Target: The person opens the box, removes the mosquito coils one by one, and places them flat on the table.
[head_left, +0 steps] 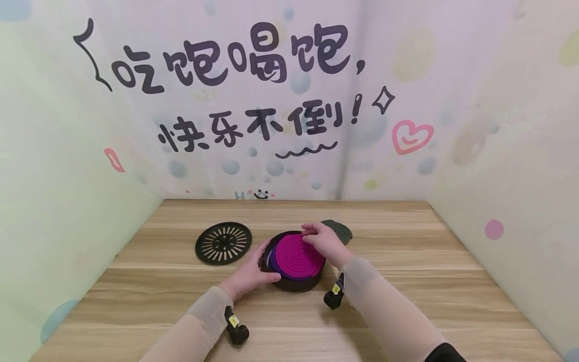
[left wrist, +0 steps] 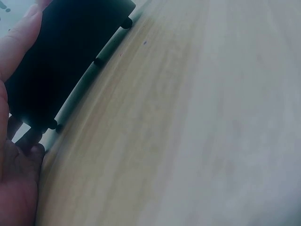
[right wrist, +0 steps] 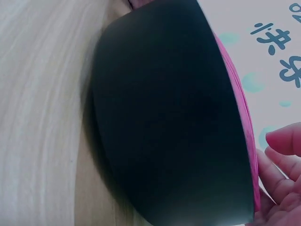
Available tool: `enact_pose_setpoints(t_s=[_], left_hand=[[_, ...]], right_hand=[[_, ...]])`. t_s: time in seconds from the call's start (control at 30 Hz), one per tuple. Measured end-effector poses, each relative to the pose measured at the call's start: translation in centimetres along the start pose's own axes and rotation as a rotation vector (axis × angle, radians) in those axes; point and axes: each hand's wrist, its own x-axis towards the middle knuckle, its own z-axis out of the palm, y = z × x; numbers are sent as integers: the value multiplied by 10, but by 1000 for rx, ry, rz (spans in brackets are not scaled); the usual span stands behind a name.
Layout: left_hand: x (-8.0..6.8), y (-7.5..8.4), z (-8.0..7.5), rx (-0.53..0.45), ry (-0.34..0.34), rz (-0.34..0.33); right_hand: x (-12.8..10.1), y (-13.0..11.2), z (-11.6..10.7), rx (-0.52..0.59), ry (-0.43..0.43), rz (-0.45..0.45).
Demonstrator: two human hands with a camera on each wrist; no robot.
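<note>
A round black container [head_left: 296,285] stands on the table and holds a stack of spiral-grooved round mats. On top lies a magenta one [head_left: 299,255], over a purple-blue mat [head_left: 274,265] that shows at the left edge. My left hand [head_left: 250,273] grips the container's left side, thumb at the front and fingers farther back. Over the container's back right edge is my right hand [head_left: 326,241], its bent fingers beside the magenta mat's edge. In the right wrist view, thumb and fingers stand apart, with no mat visible between them. The container's dark wall [right wrist: 169,113] fills that view.
A black slotted round lid [head_left: 223,243] lies on the table, left of the container. Behind my right hand is a dark green spiral mat [head_left: 340,231], partly hidden. The wooden table [head_left: 149,281] meets a printed back wall [head_left: 289,173] and pale side walls.
</note>
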Motion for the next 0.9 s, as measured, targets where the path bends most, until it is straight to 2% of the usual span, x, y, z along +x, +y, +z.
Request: enact_pose_setpoints(t_s=[0.27, 0.47, 0.9], left_hand=[[1, -2, 0, -9, -6, 1], [2, -3, 0, -15, -9, -2], [1, -2, 0, -8, -6, -3]], right_hand=[[4, -1, -2, 28, -11, -4], [6, -2, -6, 97, -27, -3], [6, -1, -13, 364, -99, 42]])
